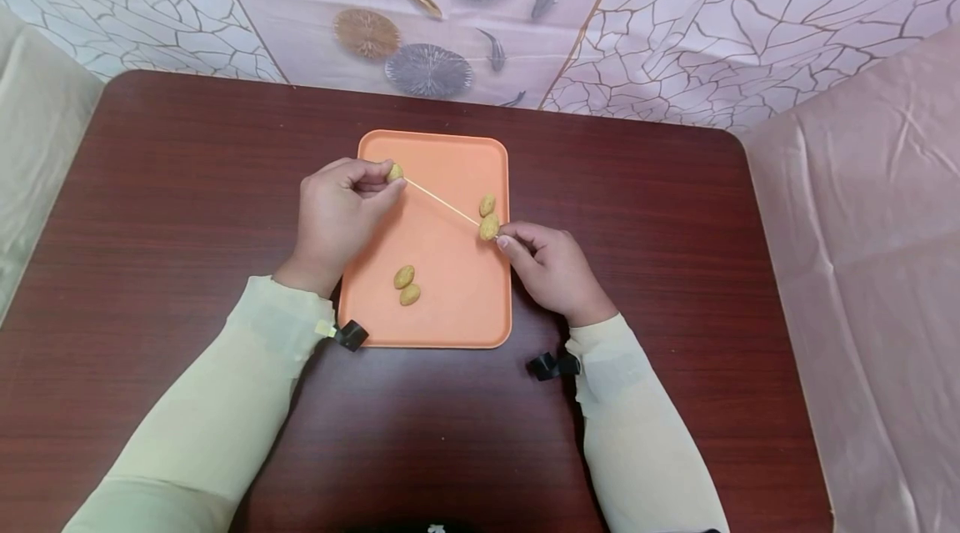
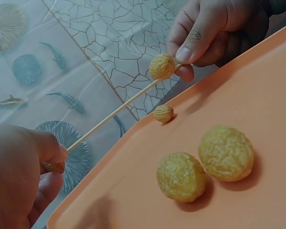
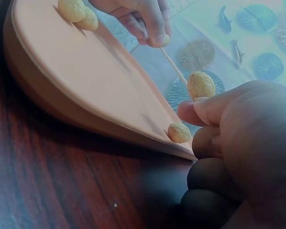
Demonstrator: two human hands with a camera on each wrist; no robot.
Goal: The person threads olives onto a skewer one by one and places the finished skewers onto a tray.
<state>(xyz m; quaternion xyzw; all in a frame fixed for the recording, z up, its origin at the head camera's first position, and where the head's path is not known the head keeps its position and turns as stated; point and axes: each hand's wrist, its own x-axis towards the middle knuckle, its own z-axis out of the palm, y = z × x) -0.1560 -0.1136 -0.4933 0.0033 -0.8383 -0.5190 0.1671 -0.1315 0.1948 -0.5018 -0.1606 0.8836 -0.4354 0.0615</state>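
A thin wooden skewer (image 1: 442, 201) slants between both hands above an orange tray (image 1: 435, 331). My left hand (image 1: 339, 212) pinches a small wrinkled yellow ball (image 1: 395, 173) at the skewer's upper left end. At the other end, my right hand (image 1: 553, 268) pinches the skewer close behind a second ball (image 2: 162, 67), which is threaded on it. Under that end a loose ball (image 3: 179, 132) lies near the tray's right edge. Two more balls (image 1: 404, 277) (image 2: 226, 153) lie side by side on the tray's lower left part.
The tray lies on a dark red-brown wooden table (image 1: 645, 224). Behind the table hangs a patterned cloth (image 1: 675, 24) with fish and round shapes; plain cloth (image 1: 870, 266) hangs at the right. Black wrist mounts (image 1: 553, 366) sit at both cuffs.
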